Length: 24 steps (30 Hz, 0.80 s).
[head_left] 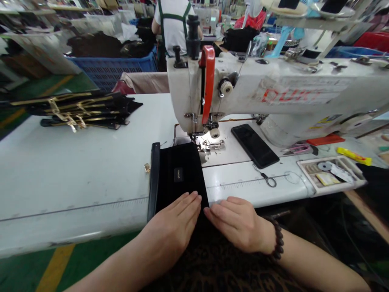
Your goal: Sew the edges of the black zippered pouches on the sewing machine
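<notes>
A black fabric piece (179, 158) with a small label lies on the sewing table, its far right corner at the needle area of the sewing machine (194, 136). Along its left side runs a dark zipper band with a gold zipper pull (147, 167). My left hand (179, 219) rests flat on the near part of the fabric, fingers stretched forward. Beside the right edge, my right hand (235, 221) has its thumb and fingers pressed together on the fabric's border. The fabric's near end is hidden by my hands.
A stack of black zippered pieces (82, 107) lies at the left. Right of the needle are a black phone (254, 145), thread snips (299, 149) and a small parts tray (332, 174). Behind the table stand a blue crate (118, 67) and a person (174, 28).
</notes>
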Motion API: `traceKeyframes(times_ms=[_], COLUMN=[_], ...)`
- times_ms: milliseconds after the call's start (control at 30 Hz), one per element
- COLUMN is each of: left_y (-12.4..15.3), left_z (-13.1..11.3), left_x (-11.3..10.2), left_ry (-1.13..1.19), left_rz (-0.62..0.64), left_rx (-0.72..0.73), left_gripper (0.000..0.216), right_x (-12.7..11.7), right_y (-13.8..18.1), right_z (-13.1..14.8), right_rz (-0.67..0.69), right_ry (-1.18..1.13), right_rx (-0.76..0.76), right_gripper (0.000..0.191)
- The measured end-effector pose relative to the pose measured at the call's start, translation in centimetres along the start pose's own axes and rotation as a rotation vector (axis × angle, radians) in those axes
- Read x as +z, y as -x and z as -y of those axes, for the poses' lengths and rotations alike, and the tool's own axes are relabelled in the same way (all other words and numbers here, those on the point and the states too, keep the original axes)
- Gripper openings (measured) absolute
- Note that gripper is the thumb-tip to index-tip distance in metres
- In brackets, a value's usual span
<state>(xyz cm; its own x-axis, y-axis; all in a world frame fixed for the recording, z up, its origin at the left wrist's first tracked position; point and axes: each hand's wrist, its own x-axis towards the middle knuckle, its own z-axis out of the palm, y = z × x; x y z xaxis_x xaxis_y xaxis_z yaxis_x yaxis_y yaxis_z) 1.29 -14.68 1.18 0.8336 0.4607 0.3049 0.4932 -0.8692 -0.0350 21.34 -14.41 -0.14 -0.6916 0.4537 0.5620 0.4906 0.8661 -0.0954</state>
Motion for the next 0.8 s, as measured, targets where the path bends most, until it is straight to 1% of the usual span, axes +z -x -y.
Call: traceKeyframes(times_ms=[100, 200, 267, 367, 467, 533, 600, 800], left_y=[0.3, 0.2, 0.0, -0.5, -0.6, -0.6, -0.6, -0.7], left_z=[0.3, 0.8, 1.2, 1.9, 2.6, 3.0, 3.3, 4.6], left_x=[0.6, 0.9, 1.0, 1.0, 1.3, 1.5, 1.7, 2.4], left_ry=[0.026, 0.045, 0.057, 0.06, 0.059, 0.058, 0.055, 0.044], left_rz=[0.021, -0.037, -0.075, -0.094, -0.094, -0.069, -0.045, -0.035], left_rx=[-0.005, -0.034, -0.024, -0.008, -0.025, -0.029, -0.027, -0.011], left_gripper=[0.036, 0.038, 0.037, 0.033, 0.033, 0.033, 0.034, 0.032], right_x=[0.6, 1.0, 1.0, 1.0, 1.0, 1.0, 0.9, 0.9], right_y=[0.3, 0.3, 0.1, -0.4, -0.8, -1.1, -1.4, -2.5], right_z=[-0.1, -0.4, -0.8, -1.4, -2.0, -2.4, -2.8, -4.1], right_rz=[0.042, 0.081, 0.11, 0.14, 0.181, 0.221, 0.261, 0.344], right_ry=[-0.036, -0.068, -0.081, -0.093, -0.089, -0.076, -0.064, -0.002], right_rx=[-0.002, 0.025, 0.047, 0.067, 0.072, 0.066, 0.054, 0.008], right_gripper=[0.017, 0.019, 0.021, 0.022, 0.023, 0.022, 0.022, 0.02])
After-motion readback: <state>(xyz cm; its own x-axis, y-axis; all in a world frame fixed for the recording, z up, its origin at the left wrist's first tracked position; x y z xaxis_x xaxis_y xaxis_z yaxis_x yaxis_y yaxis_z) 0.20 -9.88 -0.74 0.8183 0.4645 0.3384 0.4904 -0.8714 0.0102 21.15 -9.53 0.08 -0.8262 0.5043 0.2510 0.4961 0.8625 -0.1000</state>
